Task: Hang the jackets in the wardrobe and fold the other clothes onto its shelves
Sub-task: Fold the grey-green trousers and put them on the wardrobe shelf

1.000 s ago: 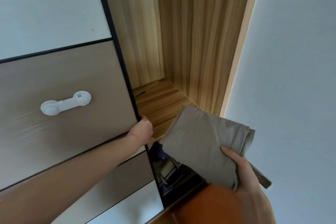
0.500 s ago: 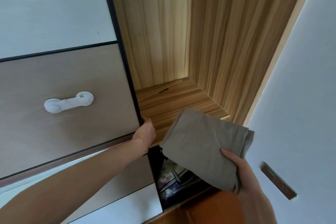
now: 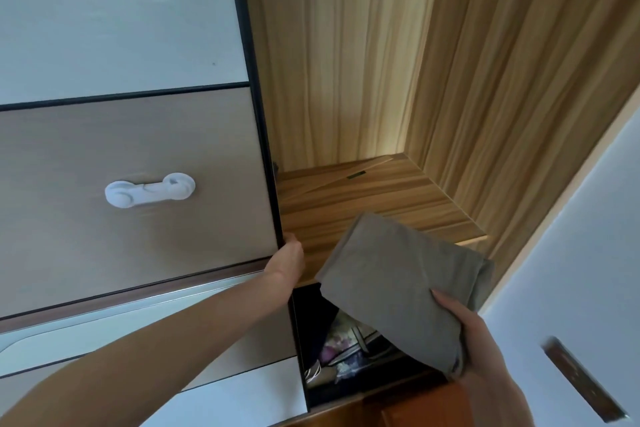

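While your head camera tilts up into the open wardrobe (image 3: 467, 62), your left hand (image 3: 285, 262) has its fingers curled round the dark edge of the sliding door (image 3: 138, 184), gripping it where the tan middle panel meets the opening. That door is built of panels: a glossy white one above, the tan one in the middle, then a brown strip and further pale panels lower down. On the tan panel sits a white plastic child-safety latch (image 3: 149, 189), lying roughly level.

Your right hand (image 3: 474, 340) grasps a folded grey-brown garment (image 3: 401, 288) by its near corner, thumb on top and the other fingers hidden beneath the cloth. You hold the garment in the air in front of the wooden shelf (image 3: 363, 198), its far end overlapping the shelf's front edge in this view; whether it touches the board cannot be told. The shelf is striped light and dark wood, and the compartment's back and side walls carry a vertical grain, with a bright patch low in the rear corner.

Below the shelf a dark compartment (image 3: 343, 357) holds a jumble of stored items, too dim to name. At the right stands a pale wall or door surface (image 3: 571, 253) bearing a dark oblong metal plate (image 3: 581, 378). An orange-brown wooden surface (image 3: 415, 409) shows at the bottom edge.
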